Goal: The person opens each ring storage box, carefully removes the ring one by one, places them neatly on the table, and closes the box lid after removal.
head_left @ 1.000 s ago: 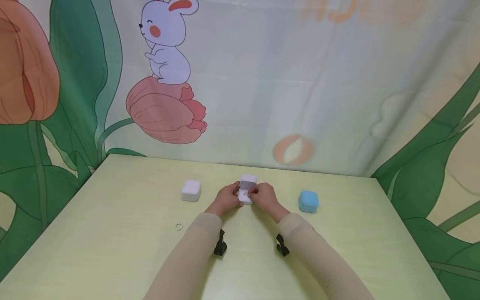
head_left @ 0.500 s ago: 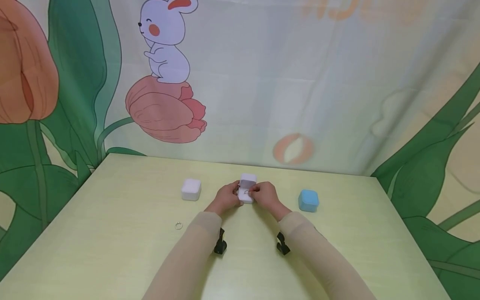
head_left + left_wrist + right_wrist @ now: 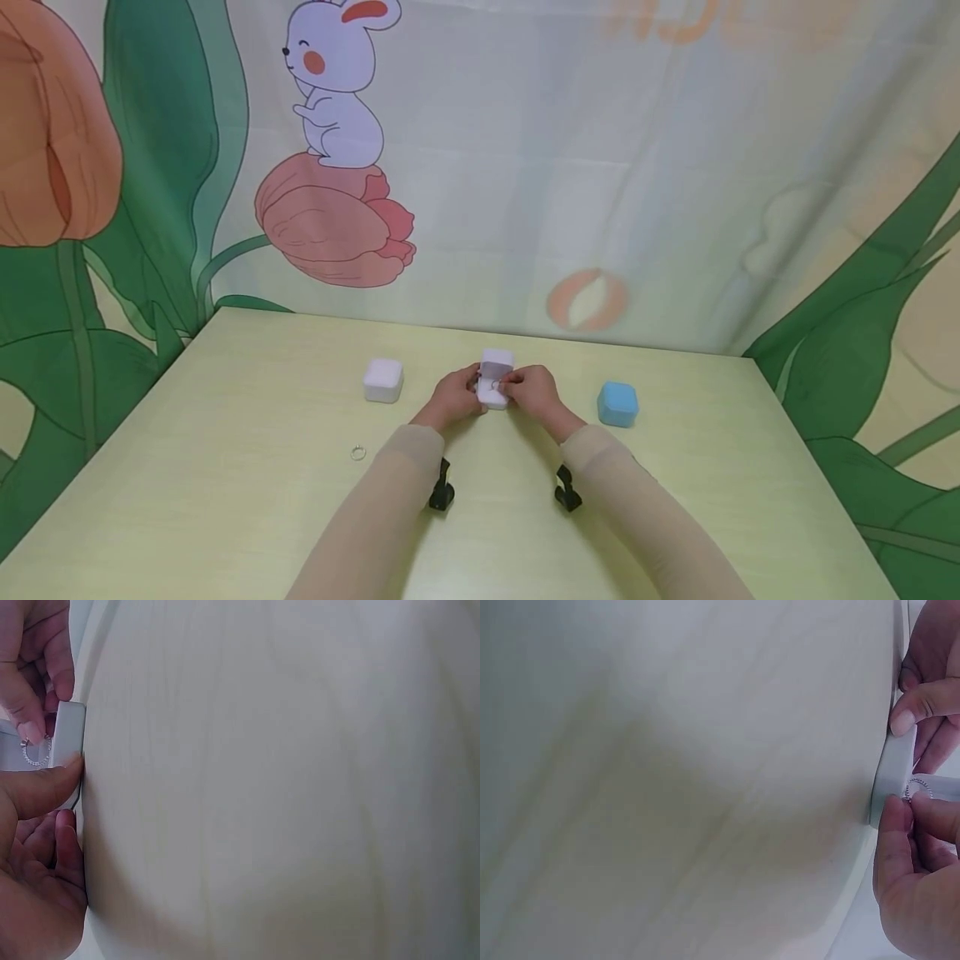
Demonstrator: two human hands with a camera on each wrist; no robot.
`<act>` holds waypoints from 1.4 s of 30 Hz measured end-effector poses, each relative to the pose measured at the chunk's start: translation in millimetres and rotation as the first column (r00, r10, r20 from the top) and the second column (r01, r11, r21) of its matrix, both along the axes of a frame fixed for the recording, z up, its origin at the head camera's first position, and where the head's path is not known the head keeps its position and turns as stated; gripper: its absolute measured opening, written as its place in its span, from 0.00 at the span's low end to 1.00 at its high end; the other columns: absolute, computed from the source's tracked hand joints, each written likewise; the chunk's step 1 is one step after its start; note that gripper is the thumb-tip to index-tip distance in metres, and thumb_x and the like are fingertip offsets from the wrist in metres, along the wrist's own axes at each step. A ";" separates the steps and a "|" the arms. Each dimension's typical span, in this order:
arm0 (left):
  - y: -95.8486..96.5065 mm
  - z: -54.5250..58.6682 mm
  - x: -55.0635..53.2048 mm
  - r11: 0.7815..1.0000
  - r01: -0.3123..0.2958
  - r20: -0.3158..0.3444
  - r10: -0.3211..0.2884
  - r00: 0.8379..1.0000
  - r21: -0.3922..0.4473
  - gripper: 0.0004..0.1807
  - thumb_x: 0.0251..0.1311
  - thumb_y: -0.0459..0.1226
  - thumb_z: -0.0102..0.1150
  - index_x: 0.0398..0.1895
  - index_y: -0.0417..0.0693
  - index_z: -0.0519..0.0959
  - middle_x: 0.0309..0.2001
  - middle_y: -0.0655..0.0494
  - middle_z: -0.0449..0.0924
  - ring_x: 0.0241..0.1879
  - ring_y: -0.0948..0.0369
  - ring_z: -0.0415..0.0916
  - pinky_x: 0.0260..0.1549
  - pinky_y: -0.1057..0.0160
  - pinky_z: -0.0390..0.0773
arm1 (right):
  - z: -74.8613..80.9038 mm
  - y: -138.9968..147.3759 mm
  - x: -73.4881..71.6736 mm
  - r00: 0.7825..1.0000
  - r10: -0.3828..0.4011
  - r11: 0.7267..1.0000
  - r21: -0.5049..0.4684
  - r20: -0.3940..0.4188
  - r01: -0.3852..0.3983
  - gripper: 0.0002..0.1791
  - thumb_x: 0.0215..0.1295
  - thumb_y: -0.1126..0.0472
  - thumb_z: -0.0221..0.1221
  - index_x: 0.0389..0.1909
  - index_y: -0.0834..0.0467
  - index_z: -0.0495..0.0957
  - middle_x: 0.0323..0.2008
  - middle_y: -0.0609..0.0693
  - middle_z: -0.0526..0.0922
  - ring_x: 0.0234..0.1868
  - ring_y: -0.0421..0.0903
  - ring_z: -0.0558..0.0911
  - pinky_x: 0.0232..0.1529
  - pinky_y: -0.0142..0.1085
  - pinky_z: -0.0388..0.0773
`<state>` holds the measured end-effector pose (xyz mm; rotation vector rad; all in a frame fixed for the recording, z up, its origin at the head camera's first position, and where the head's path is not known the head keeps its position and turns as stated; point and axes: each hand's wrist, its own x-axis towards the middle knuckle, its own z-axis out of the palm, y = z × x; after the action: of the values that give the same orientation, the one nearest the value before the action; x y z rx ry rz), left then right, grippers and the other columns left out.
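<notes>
A white ring box stands with its lid up near the back middle of the table. My left hand grips its left side, thumb along the front wall in the left wrist view. From the right, my right hand pinches a ring between thumb and fingers, over the box's base and in front of the raised lid. Small beads or stones run along the ring's band. In the right wrist view, the fingers of the right hand partly cover the ring and the box's near corner.
A closed white box sits left of the hands, and a closed light blue box to the right. Another ring lies on the table left of the left forearm. Behind the table hangs a printed curtain.
The right hand and the pinched ring have shifted very slightly to the right over the box. The left hand keeps its grip, and the other boxes and the loose ring stay put.
</notes>
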<state>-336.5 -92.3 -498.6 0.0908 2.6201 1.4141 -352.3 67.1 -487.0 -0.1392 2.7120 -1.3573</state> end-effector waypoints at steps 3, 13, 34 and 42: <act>-0.1 -0.8 -0.1 1.000 0.001 -0.012 -0.001 1.000 -0.012 0.44 0.52 0.25 0.68 0.76 0.36 0.64 0.67 0.40 0.77 0.50 0.53 0.75 0.59 0.54 0.76 | -2.2 0.4 -1.5 1.000 -0.014 1.000 -0.021 0.014 0.015 0.10 0.66 0.66 0.64 0.40 0.70 0.87 0.40 0.62 0.89 0.26 0.37 0.74 0.26 0.23 0.69; -0.8 -2.7 -1.9 1.000 0.002 -0.006 -0.002 1.000 -0.007 0.45 0.52 0.25 0.68 0.77 0.37 0.63 0.67 0.40 0.77 0.46 0.54 0.74 0.53 0.59 0.76 | -4.3 -1.3 -2.2 0.999 -0.045 0.997 -0.062 0.014 0.046 0.09 0.65 0.66 0.65 0.40 0.69 0.88 0.41 0.63 0.89 0.21 0.34 0.73 0.24 0.23 0.69; -1.5 -1.7 -0.3 1.000 0.011 -0.017 -0.011 1.000 0.002 0.44 0.54 0.27 0.68 0.77 0.38 0.63 0.70 0.41 0.75 0.52 0.54 0.75 0.63 0.55 0.76 | -9.3 1.1 -2.4 0.994 -0.094 0.985 -0.143 0.048 0.100 0.09 0.66 0.68 0.63 0.42 0.70 0.87 0.40 0.63 0.90 0.24 0.35 0.78 0.28 0.25 0.78; 0.0 -0.6 -0.2 1.000 0.001 0.014 -0.001 1.000 -0.004 0.44 0.56 0.26 0.68 0.78 0.38 0.62 0.70 0.41 0.75 0.51 0.53 0.73 0.63 0.52 0.74 | -4.6 2.7 0.0 0.994 -0.092 0.984 -0.149 0.064 0.101 0.10 0.67 0.67 0.64 0.43 0.70 0.87 0.44 0.65 0.89 0.25 0.36 0.80 0.31 0.27 0.81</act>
<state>-336.7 -92.3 -499.2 0.0809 2.6111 1.4045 -352.3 69.8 -491.6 0.0188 2.5990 -1.5694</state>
